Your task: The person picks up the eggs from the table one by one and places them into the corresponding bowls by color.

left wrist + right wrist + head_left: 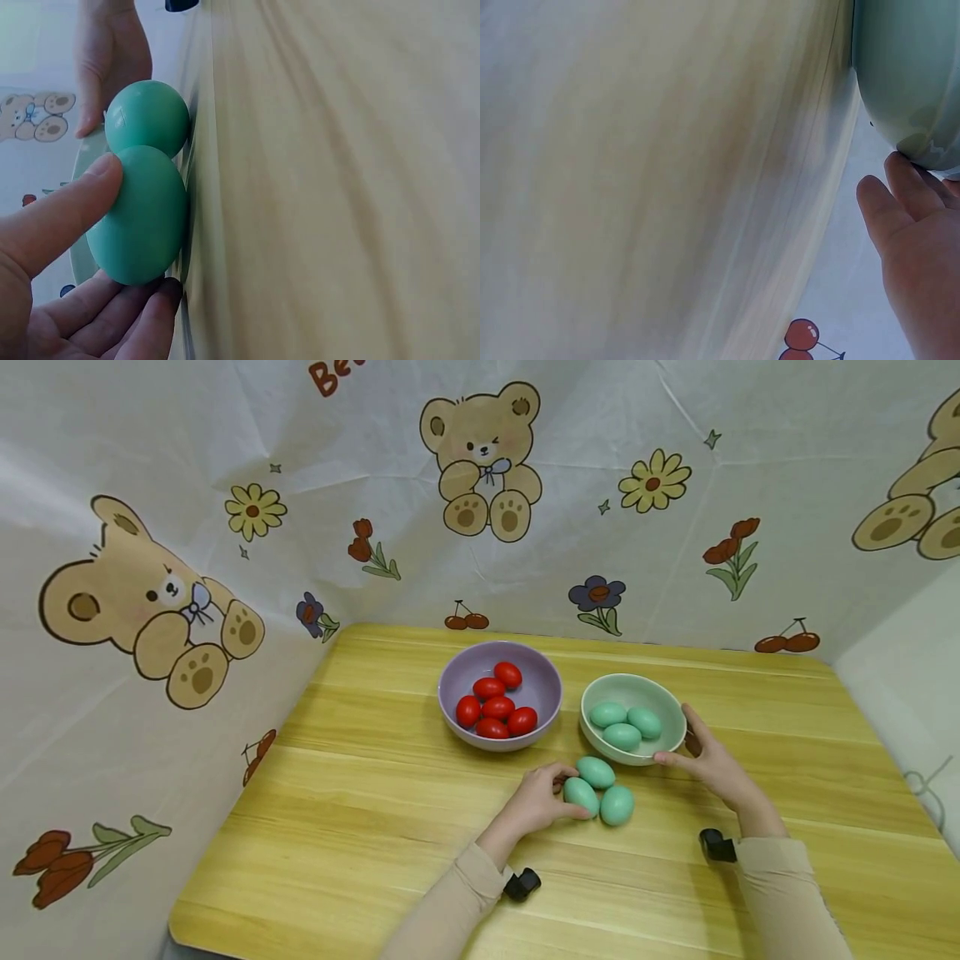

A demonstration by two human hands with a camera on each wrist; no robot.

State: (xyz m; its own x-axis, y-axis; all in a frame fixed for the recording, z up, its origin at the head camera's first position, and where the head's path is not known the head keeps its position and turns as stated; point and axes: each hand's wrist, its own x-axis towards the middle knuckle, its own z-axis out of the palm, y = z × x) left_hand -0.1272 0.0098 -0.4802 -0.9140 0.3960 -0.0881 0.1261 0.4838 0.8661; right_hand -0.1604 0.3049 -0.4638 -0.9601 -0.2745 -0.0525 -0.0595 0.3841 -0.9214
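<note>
My left hand (536,802) pinches a green egg (581,797) on the wooden table, thumb on its near side and fingers on its far side. Two more green eggs, a rear one (596,772) and a right one (617,806), lie close against it. My right hand (712,768) holds the right side of a light green bowl (633,758), thumb at the near rim and fingers along the outer wall. Inside that bowl sit three green eggs (622,737). The right wrist view shows the fingertips (901,169) against the bowl's outside, low down.
Left of the green bowl stands a purple bowl (447,689) with several red eggs (498,708) in it. A white cloth (360,435) printed with bears and flowers hangs behind and along the left of the wooden table (337,827).
</note>
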